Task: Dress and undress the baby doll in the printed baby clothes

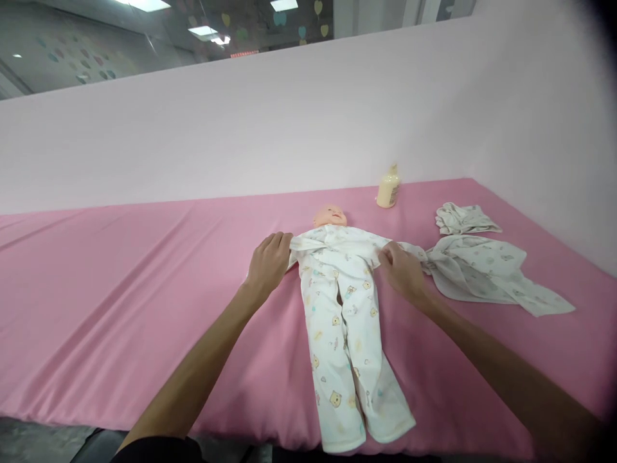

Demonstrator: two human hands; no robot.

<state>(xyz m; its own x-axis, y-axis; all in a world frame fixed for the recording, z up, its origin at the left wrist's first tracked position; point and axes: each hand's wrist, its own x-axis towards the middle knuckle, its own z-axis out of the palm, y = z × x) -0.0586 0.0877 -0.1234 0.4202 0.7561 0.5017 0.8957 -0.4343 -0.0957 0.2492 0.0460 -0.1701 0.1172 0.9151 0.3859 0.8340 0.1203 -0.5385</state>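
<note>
A baby doll [331,216] lies on its back with its head toward the wall. White printed baby trousers [332,334] stretch from its middle down to the near edge of the pink sheet. Over its chest is a white baby shirt [337,239], bunched and pulled sideways. My left hand [270,260] is closed on the shirt's left side, near the sleeve. On the other side, my right hand [402,270] pinches the shirt cloth between thumb and fingers. The doll's arms and body are hidden by the clothes.
A pink sheet [144,289] covers the bed. By the wall stands a cream pump bottle [388,188]. To the right lie a folded white cloth [465,219] and a loose, twisted printed garment [486,267]. A white wall [241,135] closes off the back and right.
</note>
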